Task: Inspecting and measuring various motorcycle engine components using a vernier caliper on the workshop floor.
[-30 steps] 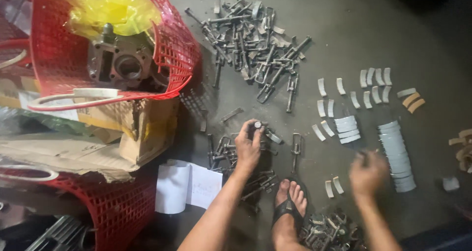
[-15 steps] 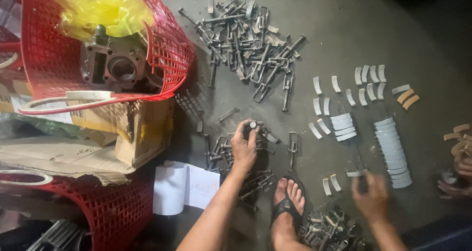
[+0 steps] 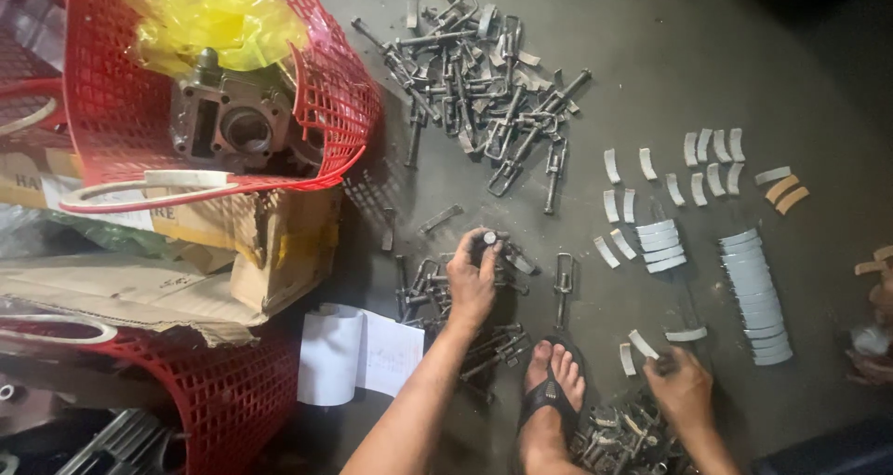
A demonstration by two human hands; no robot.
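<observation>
left hand (image 3: 473,280) fingers pinched on a small metal bolt (image 3: 489,239), held at the fingertips just above a heap of metal parts (image 3: 437,294) on the floor. right hand (image 3: 682,382) curled, fingertips down beside a curved grey shoe piece (image 3: 644,344); grip cannot be made out. sandalled foot (image 3: 551,391) between the hands.

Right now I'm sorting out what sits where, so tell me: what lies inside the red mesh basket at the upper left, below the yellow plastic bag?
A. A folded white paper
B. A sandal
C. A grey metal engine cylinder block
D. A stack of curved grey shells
C: in the red mesh basket, a grey metal engine cylinder block with a round bore rests just below the yellow plastic bag.
</observation>
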